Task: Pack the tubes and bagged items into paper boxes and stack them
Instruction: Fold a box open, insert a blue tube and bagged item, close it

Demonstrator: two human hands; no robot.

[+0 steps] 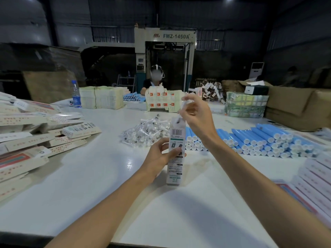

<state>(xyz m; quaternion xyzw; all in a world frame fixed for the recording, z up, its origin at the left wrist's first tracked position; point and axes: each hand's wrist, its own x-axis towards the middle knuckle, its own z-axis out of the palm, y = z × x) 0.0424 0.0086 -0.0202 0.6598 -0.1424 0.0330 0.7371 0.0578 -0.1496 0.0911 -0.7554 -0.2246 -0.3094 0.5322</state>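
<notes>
Head view over a white tabletop (pixel 89 176). Near its centre a narrow paper box (pixel 176 138) stands upright, with the barcode panel facing the camera and the top end open. The left hand (pixel 159 156) grips the box at mid-height, thumb across the front panel and fingers curled round the side. The right hand (pixel 197 117), raised above the open end, pinches a small clear bagged item (pixel 185 103) between thumb and fingertips. The item's lower tip is at the box mouth, but blur hides whether it is inside. Just behind the box lies a loose pile of bagged items (pixel 145 134). To the right of the box, blue tubes (pixel 259 138) with white caps are stacked in rows toward the right edge. A heap of assembled boxes (pixel 35 138) occupies the left edge, and flat box blanks (pixel 318 174) lie at the near right corner. Along the far edge are a water bottle (pixel 76 94), bundles of flat cartons (pixel 102 97) and a second person (pixel 154 83) seated before a machine (pixel 164 38) marked FMZ-1450A.
</notes>
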